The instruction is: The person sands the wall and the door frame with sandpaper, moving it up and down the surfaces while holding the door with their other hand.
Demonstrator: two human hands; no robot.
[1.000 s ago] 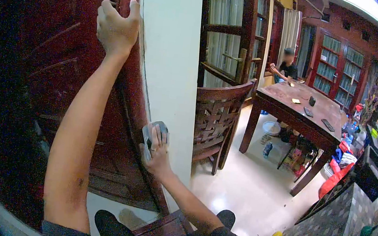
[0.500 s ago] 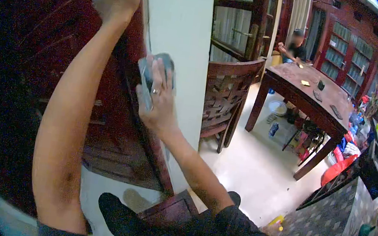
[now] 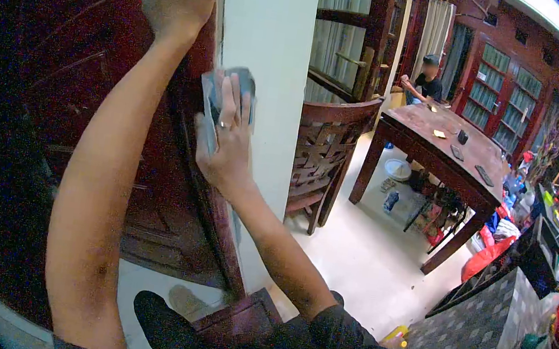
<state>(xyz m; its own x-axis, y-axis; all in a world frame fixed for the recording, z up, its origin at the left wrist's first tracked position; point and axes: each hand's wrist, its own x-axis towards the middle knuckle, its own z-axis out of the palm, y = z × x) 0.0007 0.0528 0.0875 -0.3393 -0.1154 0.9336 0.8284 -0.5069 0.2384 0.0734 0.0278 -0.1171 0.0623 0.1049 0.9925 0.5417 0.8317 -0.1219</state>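
Observation:
A grey-blue folded cloth lies flat against the white wall, where it meets the dark wooden door frame. My right hand, with a ring on one finger, presses the cloth there, its fingers lying over it. Higher up, my left hand grips the wooden frame, its thumb along the edge and its other fingers curled. The top of that hand is partly cut off by the view's edge. To the left stands a dark red-brown door panel.
A woven-back wooden chair stands right of the wall. Behind it, a wooden table holds small dark items, with a person seated beyond. A patterned surface and colourful clutter line the right. My legs are below.
The view has shifted slightly, so the table and chair appear further left. My right hand and the cloth sit slightly higher and further left in view. My left hand keeps its grip.

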